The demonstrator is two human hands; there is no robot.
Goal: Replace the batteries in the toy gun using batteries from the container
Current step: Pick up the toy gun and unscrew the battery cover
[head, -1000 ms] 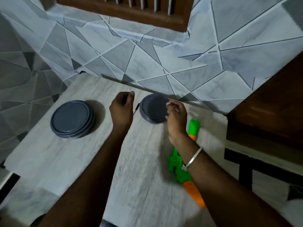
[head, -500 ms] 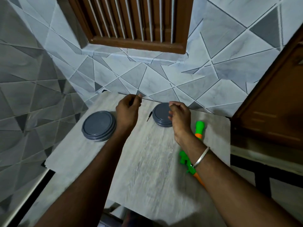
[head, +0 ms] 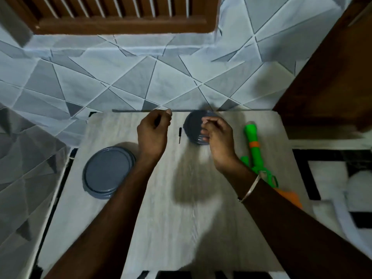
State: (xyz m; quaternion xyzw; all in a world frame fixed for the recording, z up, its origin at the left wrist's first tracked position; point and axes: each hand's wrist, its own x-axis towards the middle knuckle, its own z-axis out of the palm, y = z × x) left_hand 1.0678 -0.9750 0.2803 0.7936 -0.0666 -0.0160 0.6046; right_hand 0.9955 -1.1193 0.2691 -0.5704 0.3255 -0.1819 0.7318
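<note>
Toy gun (head: 252, 134) beside right hand (head: 218, 141) (not touching), left hand (head: 153, 135) well apart

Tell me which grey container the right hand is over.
The smaller container by the wall, partly hidden by the right hand; the larger container sits apart, left of the left forearm.

Open tabletop (head: 171, 228) runs between the large container (head: 108, 172) and toy gun (head: 254, 150); wall (head: 141, 87) blocks behind.
</note>
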